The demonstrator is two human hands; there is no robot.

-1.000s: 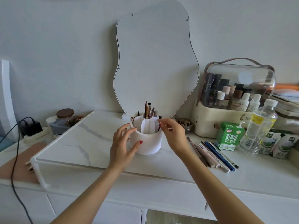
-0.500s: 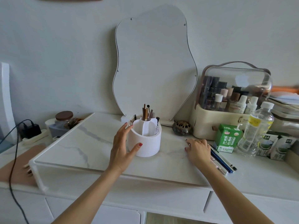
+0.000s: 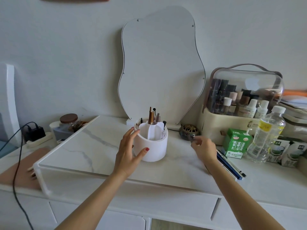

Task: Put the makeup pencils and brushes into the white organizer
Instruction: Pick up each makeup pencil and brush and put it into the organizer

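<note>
The white organizer [image 3: 154, 146], a round divided cup, stands on the marble riser in front of the mirror. Several brushes and pencils [image 3: 153, 116] stick up from its back compartments. My left hand [image 3: 127, 153] cups its left side, thumb on the front wall and fingers at the rim. Loose makeup pencils [image 3: 230, 165] lie in a row on the counter to the right, partly hidden by my forearm. My right hand [image 3: 201, 147] hovers just above their far ends with its fingers curled together. It is blurred, so whether it holds a pencil is unclear.
A small brass bowl [image 3: 188, 131] sits right of the organizer. Behind the pencils stand a green carton [image 3: 236, 143], a clear bottle [image 3: 265, 135] and a domed cosmetics case [image 3: 240, 103]. A jar [image 3: 69, 122] and a charger with cable [image 3: 34, 131] are at left.
My right hand left the organizer's rim, dropped onto the loose pencils at right, and has now lifted slightly with fingers curled. The left hand stayed on the organizer.
</note>
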